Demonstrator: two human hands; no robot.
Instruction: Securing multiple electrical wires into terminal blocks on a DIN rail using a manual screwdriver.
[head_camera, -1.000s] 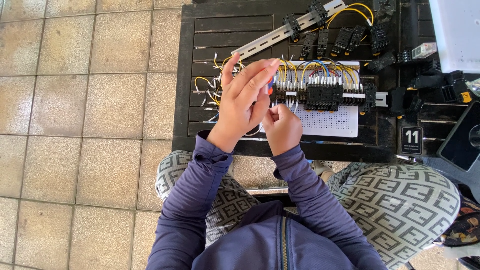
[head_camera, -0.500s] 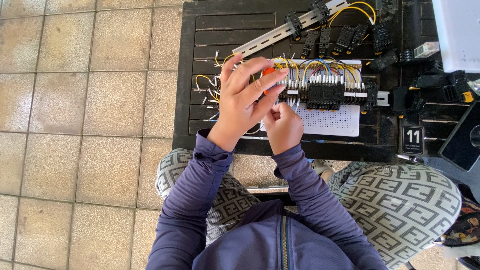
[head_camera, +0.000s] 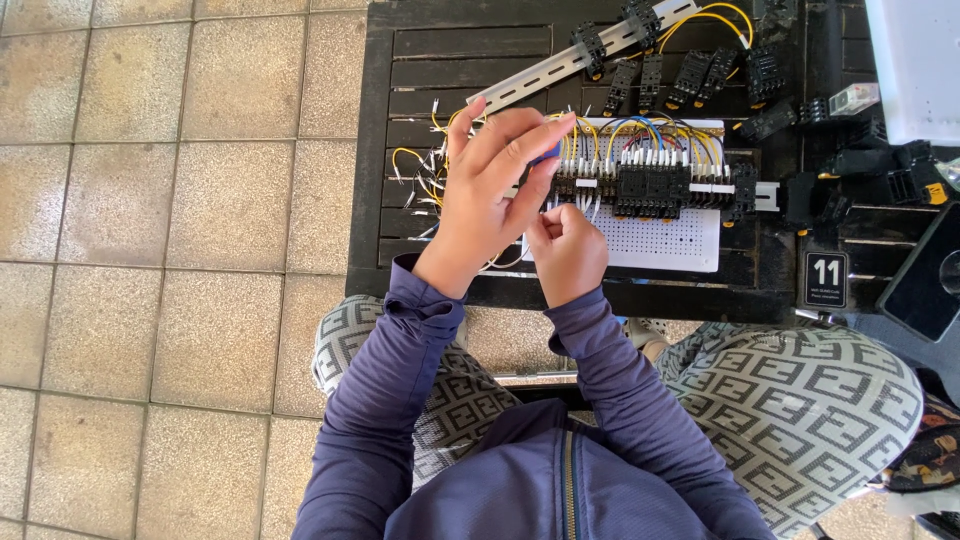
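Black slatted table (head_camera: 400, 150): left hand (head_camera: 490, 190) open over relay row (head_camera: 650, 185); right hand (head_camera: 568, 250) pinching wire (head_camera: 585, 205).

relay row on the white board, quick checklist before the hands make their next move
1. Left hand at the row's left end: ok, fingers spread over it.
2. Right hand closed just below the relay row: ok; what it pinches, cannot tell.
3. Tool in left hand: cannot tell, only a blue bit shows at the fingertips.
4. White board flat on the black table: ok.
5. Loose yellow wires left of the hands, tangled: not ok.
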